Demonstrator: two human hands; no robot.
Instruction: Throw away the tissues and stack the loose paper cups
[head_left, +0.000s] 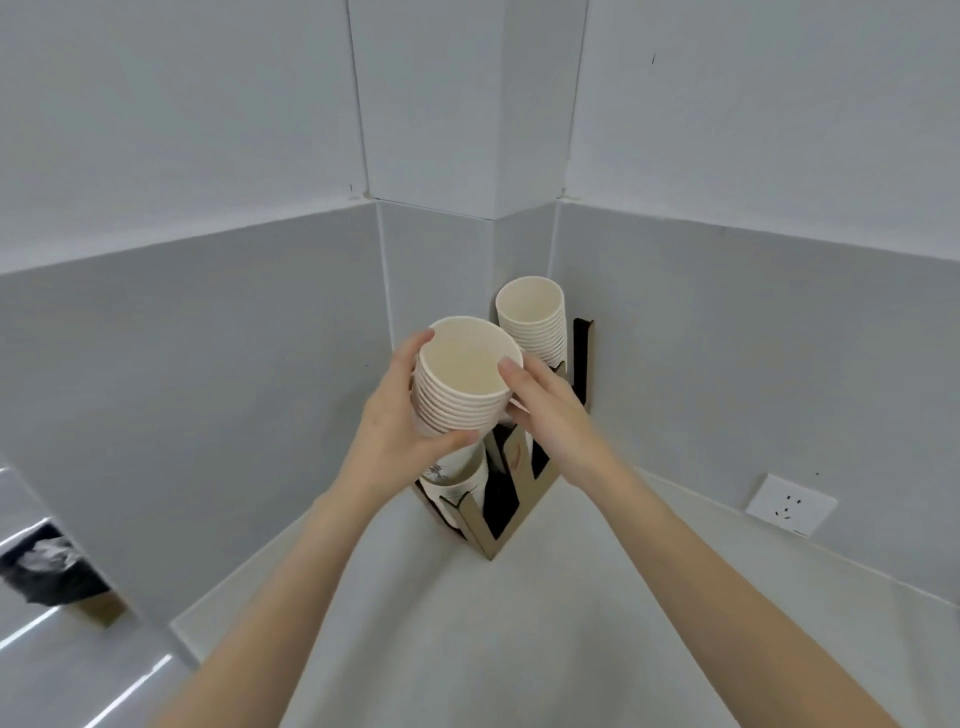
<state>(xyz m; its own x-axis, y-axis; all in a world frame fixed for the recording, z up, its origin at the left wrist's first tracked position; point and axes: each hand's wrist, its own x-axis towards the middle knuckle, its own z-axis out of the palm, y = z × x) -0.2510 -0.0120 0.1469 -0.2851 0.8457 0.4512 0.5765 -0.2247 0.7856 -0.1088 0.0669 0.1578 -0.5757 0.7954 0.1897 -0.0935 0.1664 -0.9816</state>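
— Where's the stack (460, 395)?
— Upright, rim up, over the near-left slot of the holder (498, 512) in the corner. The left hand (400, 431) wraps its left side; the right hand (550, 410) pinches the rim.
— Next move?
— Probably straight down its long axis. A second stack (535, 322) stands just far-right.
— Any writing?
— A dark print on the lower cups, too small to read.
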